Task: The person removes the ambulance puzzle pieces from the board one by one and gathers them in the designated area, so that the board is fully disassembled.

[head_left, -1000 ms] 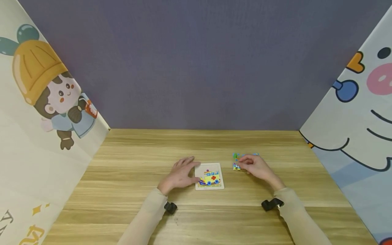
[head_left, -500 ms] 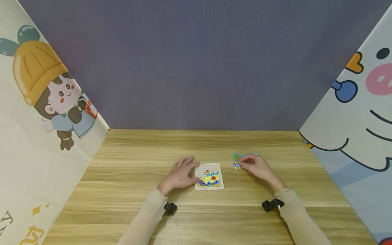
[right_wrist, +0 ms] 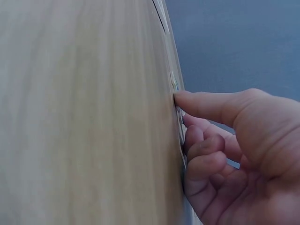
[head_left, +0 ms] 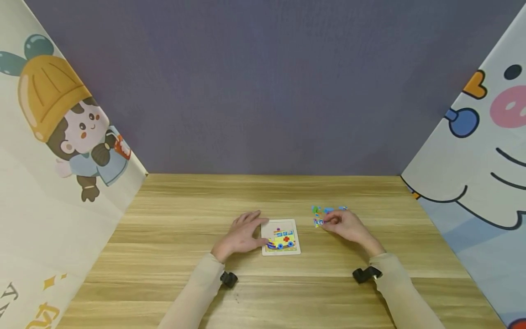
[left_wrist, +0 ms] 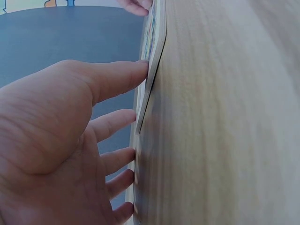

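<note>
A small square puzzle board (head_left: 281, 224) with a pale frame lies mid-table, its lower part showing a yellow ambulance picture (head_left: 285, 238). My left hand (head_left: 243, 234) rests at the board's left side, fingers spread. The left wrist view shows its thumb (left_wrist: 122, 77) on the board's edge and the other fingers touching the table. Right of the board, my right hand (head_left: 346, 225) pinches a small colourful puzzle piece (head_left: 318, 222) by its right side, low over the table. In the right wrist view the thumb (right_wrist: 201, 103) reaches forward, the other fingers curl, and the piece is mostly hidden.
Several loose puzzle pieces lie just behind the right hand, among them one with a green tree (head_left: 316, 210) and a blue one (head_left: 328, 210). A grey wall (head_left: 263, 91) closes off the table's back, and printed panels stand at both sides.
The puzzle piece at my right fingertips has turned slightly. My right hand has shifted a little right and nearer, uncovering more of the blue piece behind. The left hand and board stay put.
</note>
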{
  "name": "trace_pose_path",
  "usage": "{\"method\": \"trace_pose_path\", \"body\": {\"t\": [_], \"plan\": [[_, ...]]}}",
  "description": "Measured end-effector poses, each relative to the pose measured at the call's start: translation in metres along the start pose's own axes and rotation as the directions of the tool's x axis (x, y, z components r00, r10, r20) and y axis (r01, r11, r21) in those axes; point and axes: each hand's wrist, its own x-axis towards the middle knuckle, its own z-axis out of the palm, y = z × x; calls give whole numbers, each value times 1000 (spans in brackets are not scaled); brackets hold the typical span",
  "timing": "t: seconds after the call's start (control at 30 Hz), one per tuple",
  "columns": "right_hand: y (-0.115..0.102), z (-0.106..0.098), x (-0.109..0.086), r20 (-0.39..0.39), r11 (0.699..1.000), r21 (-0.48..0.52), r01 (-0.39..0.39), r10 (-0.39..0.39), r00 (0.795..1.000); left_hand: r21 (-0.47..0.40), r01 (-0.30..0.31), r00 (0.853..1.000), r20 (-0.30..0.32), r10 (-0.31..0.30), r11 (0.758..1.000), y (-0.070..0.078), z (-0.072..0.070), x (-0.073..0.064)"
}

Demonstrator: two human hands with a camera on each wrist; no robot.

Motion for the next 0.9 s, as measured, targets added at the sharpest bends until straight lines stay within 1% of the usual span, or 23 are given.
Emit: {"method": "trace_pose_path", "body": {"t": [0.07,0.3,0.67,0.9], "plan": [[1,0,0,-2,1000,6,-9,9,1000,0,2,1000,2,-2,1000,0,0,0],[2,0,-1,8,1000,18,-3,3,1000,0,3,1000,2,-3,1000,-1,1,0],[-2,-1,-2,4,1000,28,7,-7,1000,-7,-2,1000,-3,2,1000,0,0,0],[-2,0,1,12,999,39,0,-1,1000,6,-5,1000,1,5,1000,-1,1,1]]}}
